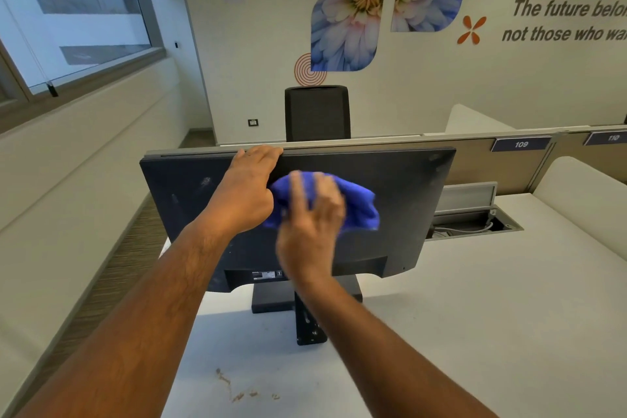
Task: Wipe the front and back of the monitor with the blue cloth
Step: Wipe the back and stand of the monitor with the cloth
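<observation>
Head view: we judge back-wiping in hand, right hand flat-fingered, pressing blue cloth on monitor rear at centre, left hand gripping top edge at 11 o'clock; next, sweep toward 3 o'clock.

The monitor stands at the centre of the frame on the desk, its back toward the camera, its stand below it. The left hand rests on its top edge, left of centre. Just right, the right hand presses the cloth against the back panel. A chair stands behind the monitor, a window at upper left
</observation>
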The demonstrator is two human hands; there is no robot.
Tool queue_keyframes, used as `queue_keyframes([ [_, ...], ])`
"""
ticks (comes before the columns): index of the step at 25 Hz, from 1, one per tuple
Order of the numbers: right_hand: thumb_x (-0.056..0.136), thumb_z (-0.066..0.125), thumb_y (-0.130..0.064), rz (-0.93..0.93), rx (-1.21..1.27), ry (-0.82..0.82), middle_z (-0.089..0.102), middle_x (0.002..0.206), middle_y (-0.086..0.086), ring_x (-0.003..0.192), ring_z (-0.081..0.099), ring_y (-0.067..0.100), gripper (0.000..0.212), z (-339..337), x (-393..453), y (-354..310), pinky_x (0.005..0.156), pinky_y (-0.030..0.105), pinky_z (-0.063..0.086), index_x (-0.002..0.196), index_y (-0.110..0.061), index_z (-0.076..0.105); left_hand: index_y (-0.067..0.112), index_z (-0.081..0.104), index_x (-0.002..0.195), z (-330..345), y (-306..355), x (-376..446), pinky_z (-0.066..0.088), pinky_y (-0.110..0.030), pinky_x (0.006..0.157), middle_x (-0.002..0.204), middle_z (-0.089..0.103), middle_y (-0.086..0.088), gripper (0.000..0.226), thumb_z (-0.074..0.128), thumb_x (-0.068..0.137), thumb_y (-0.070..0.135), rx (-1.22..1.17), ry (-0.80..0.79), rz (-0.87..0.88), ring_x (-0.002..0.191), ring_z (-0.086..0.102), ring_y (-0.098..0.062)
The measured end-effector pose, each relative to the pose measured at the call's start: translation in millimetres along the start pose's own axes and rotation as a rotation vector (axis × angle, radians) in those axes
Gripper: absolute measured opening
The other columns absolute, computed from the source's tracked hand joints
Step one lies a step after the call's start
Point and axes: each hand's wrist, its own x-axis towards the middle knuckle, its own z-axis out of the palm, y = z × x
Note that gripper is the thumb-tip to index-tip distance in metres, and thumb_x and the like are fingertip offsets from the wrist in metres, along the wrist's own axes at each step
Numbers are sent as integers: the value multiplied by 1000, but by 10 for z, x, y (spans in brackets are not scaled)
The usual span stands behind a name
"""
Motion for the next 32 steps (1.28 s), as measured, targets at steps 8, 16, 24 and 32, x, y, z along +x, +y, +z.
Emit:
queue_keyframes([
  [8, 89, 62, -14, -44, -128, 89, 48, 147, 14, 137, 43, 35, 60, -321, 441, 908, 114, 54, 32, 148, -17, 51, 18, 26, 154, 38, -3, -7, 4, -36, 124, 158, 29, -1, 59, 44, 99, 12, -5, 18, 35, 148, 17, -18],
  [16, 97, 52, -21, 340, -58, 129, 33, 157, 14, 145, 30, 35, 59, -415, 634, 890, 117, 57, 29, 155, -22, 39, 17, 36, 148, 87, 66, -9, 8, -37, 121, 148, 41, -2, 48, 36, 105, 36, -19, 75, 14, 140, 29, -18],
  [24, 86, 55, -16, -241, -125, -138, 43, 153, 8, 146, 33, 32, 64, -263, 489, 340, 117, 56, 24, 149, -22, 48, 18, 38, 144, 68, 29, -21, 28, -45, 115, 147, 41, -2, 61, 38, 84, 23, -83, 56, -21, 136, 29, -21],
  [32, 96, 53, -15, 587, 218, 160, 41, 134, 5, 120, 50, 25, 49, -908, 1309, 1704, 99, 38, 47, 142, -28, 54, 13, 44, 138, 156, 262, 95, 23, -47, 117, 132, 50, -5, 48, 46, 90, 14, 5, 112, -89, 129, 37, -29],
])
